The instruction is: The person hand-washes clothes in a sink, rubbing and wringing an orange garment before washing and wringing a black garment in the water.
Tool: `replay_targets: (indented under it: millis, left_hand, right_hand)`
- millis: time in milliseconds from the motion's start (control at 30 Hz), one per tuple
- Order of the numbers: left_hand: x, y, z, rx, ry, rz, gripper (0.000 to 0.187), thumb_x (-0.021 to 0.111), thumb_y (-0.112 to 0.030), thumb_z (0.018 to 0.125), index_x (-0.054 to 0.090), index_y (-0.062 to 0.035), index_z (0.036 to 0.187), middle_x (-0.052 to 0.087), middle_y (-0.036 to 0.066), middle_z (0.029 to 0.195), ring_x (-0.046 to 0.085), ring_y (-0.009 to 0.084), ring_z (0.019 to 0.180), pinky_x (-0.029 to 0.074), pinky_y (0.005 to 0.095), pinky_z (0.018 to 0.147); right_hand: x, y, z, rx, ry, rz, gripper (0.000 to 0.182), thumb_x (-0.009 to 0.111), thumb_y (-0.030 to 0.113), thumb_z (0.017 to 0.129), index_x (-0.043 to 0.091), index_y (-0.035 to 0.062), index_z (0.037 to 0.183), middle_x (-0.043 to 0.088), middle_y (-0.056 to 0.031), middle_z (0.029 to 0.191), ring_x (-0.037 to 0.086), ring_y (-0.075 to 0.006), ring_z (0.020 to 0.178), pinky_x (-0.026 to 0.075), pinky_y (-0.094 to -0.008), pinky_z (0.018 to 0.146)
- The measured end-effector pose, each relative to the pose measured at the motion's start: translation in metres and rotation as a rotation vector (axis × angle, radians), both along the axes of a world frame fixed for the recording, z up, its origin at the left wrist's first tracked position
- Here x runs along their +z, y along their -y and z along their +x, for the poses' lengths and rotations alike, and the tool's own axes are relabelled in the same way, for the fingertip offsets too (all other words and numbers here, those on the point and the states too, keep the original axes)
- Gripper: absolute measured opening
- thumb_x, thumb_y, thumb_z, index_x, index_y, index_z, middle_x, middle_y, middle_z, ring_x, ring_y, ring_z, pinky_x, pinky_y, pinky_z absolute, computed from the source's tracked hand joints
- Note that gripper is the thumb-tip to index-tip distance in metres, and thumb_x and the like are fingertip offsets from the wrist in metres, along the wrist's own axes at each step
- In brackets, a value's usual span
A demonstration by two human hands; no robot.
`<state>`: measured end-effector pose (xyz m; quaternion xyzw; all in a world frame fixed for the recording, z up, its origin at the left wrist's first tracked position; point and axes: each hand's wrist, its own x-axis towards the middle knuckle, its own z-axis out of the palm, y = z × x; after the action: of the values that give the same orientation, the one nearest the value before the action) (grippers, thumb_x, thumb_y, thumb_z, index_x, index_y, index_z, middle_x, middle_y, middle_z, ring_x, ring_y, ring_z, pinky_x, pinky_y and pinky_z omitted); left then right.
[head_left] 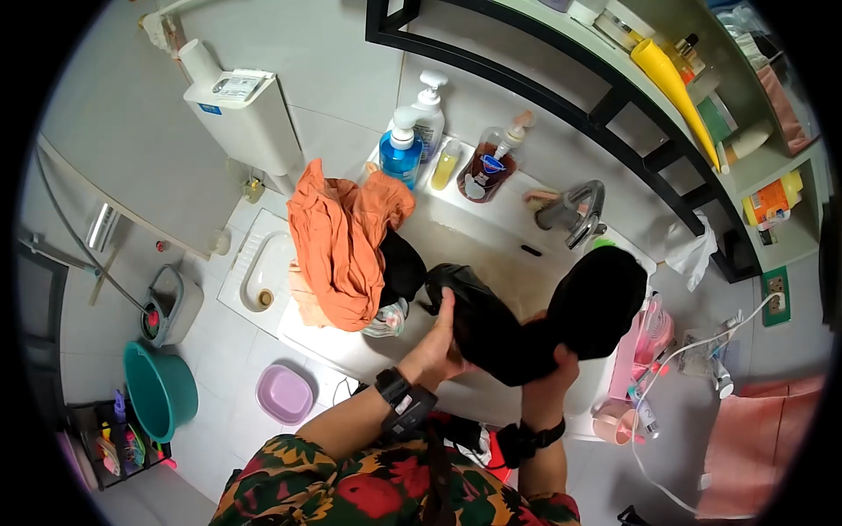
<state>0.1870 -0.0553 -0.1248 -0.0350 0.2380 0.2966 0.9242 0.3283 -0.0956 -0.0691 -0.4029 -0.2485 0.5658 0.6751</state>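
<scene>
Over the white sink (456, 230), a black cloth item (491, 329) is stretched between my two hands. My left hand (438, 346) has its fingers around the left part of the cloth. At the right, my right hand (553, 377) grips the cloth's lower edge, and a wide rounded black part (598, 302) rises above it. An orange garment (338, 254) lies heaped on the sink's left side, with a smaller black cloth (403, 267) and a striped cloth (387, 321) beside it. A metal faucet (579, 212) stands behind the basin.
Behind the sink stand a blue pump bottle (402, 159), a white pump bottle (430, 118) and a dark red one (485, 171). A black metal frame (561, 83) arches overhead. On the floor are a teal basin (160, 392) and a pink basin (285, 394). A white cable (662, 368) hangs right.
</scene>
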Motion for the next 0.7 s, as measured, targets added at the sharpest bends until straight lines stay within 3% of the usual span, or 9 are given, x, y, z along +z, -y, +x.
replay_targets:
  millis: [33,133,200,267,400,467,600,700]
  left_hand:
    - [-0.013,-0.002,0.008,0.092,0.010,-0.022,0.088,0.034,-0.078,0.069,0.040,-0.0119,0.128,0.044,0.009,0.128,0.043,0.0252,0.116,0.035,0.0423,0.097]
    - [-0.033,-0.003,0.014,0.237,0.131,0.038,0.086,0.032,-0.076,0.072,0.041,-0.0111,0.127,0.045,0.009,0.127,0.044,0.0243,0.115,0.034,0.0377,0.098]
    - [-0.037,-0.002,0.017,0.224,0.207,0.087,0.081,0.032,-0.072,0.076,0.040,-0.0098,0.128,0.046,0.009,0.127,0.044,0.0248,0.115,0.032,0.0393,0.100]
    - [-0.030,0.000,0.022,0.267,0.229,0.116,0.076,0.032,-0.067,0.081,0.039,-0.0090,0.129,0.045,0.009,0.128,0.045,0.0249,0.115,0.033,0.0389,0.099]
    - [-0.014,-0.007,0.020,0.229,0.213,0.087,0.067,0.038,-0.059,0.083,0.042,-0.0081,0.127,0.046,0.009,0.127,0.046,0.0247,0.114,0.033,0.0378,0.099]
    - [-0.010,-0.012,0.018,0.118,0.150,0.021,0.055,0.049,-0.047,0.085,0.046,-0.0072,0.123,0.052,0.008,0.120,0.049,0.0224,0.110,0.036,0.0363,0.097]
    - [-0.030,-0.014,0.021,-0.004,0.038,0.029,0.043,0.056,-0.034,0.084,0.052,-0.0065,0.117,0.056,0.006,0.113,0.053,0.0189,0.103,0.040,0.0344,0.093]
    - [-0.021,-0.011,0.016,-0.035,-0.101,0.055,0.035,0.058,-0.028,0.083,0.055,-0.0066,0.111,0.059,0.004,0.106,0.056,0.0164,0.096,0.044,0.0323,0.088]
  right_hand:
    - [-0.002,0.006,-0.005,0.020,-0.004,0.063,0.055,0.059,0.031,0.065,0.048,-0.0003,0.109,0.055,-0.0127,0.099,0.054,-0.0231,0.092,0.042,-0.0352,0.086]
    - [-0.027,0.029,-0.005,0.061,-0.093,0.142,0.058,0.059,0.034,0.067,0.045,0.0008,0.113,0.054,-0.0124,0.103,0.053,-0.0223,0.094,0.040,-0.0354,0.088]
    - [-0.036,0.039,-0.003,0.072,-0.173,0.156,0.060,0.058,0.036,0.069,0.044,0.0012,0.116,0.053,-0.0121,0.106,0.052,-0.0221,0.095,0.039,-0.0356,0.089]
    - [-0.036,0.046,-0.002,-0.082,-0.169,0.003,0.059,0.053,0.042,0.079,0.041,0.0030,0.122,0.052,-0.0099,0.111,0.051,-0.0226,0.098,0.039,-0.0366,0.090]
    - [-0.055,0.041,0.020,-0.092,-0.149,0.035,0.061,0.042,0.050,0.086,0.035,0.0062,0.129,0.046,-0.0078,0.123,0.046,-0.0241,0.109,0.035,-0.0390,0.095]
    - [-0.057,0.035,0.020,-0.195,-0.286,-0.049,0.066,0.038,0.056,0.086,0.033,0.0081,0.131,0.041,-0.0074,0.130,0.040,-0.0272,0.117,0.031,-0.0419,0.100]
    - [-0.066,0.024,0.029,-0.117,-0.374,0.019,0.071,0.038,0.059,0.084,0.028,0.0102,0.134,0.034,-0.0059,0.135,0.036,-0.0261,0.122,0.029,-0.0420,0.102]
    - [-0.070,0.020,0.040,-0.173,-0.195,-0.054,0.074,0.039,0.061,0.082,0.026,0.0094,0.135,0.032,-0.0076,0.137,0.034,-0.0266,0.123,0.028,-0.0410,0.102]
